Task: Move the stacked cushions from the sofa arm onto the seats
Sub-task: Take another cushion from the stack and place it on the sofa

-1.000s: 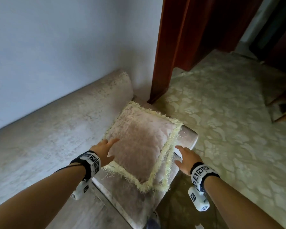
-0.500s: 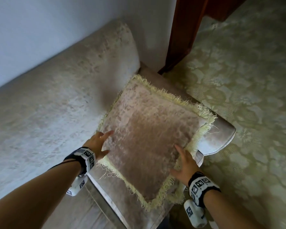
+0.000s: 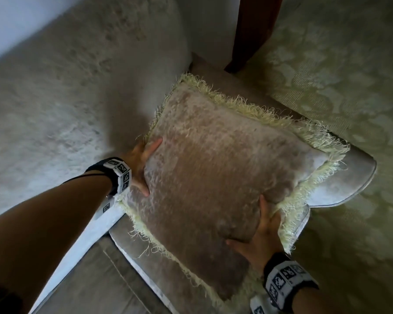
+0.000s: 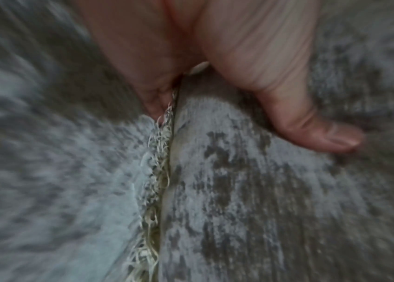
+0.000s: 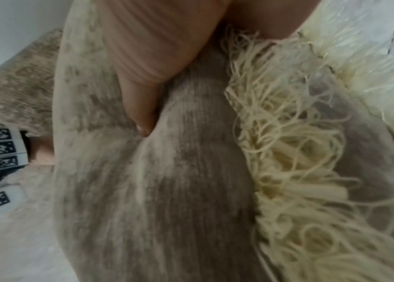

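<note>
Both forearms reach forward over the sofa arm (image 3: 347,177), one to each side of the top cushion (image 3: 213,177). The left hand (image 3: 141,164) clasps the cushion's left edge: its thumb (image 4: 311,122) lies pressed on the top face while the other fingers tuck out of sight under the fringe (image 4: 157,171), so the edge sits pinched between them. The right hand (image 3: 261,236) holds the near right corner of the cushion, thumb (image 5: 140,106) dug into the top fabric, which puckers around it, and the remaining fingers hidden beneath among the pale yellow fringe. The cushion lies across the sofa arm, its far corners toward the wooden door frame (image 3: 252,30) and its near corner overhanging the arm's front edge. In the right wrist view a second fringed layer (image 5: 360,133) shows just below the held cushion, beside the hand. The seat (image 3: 95,286) lies to the left of the sofa arm, lower down, under the left forearm.
</note>
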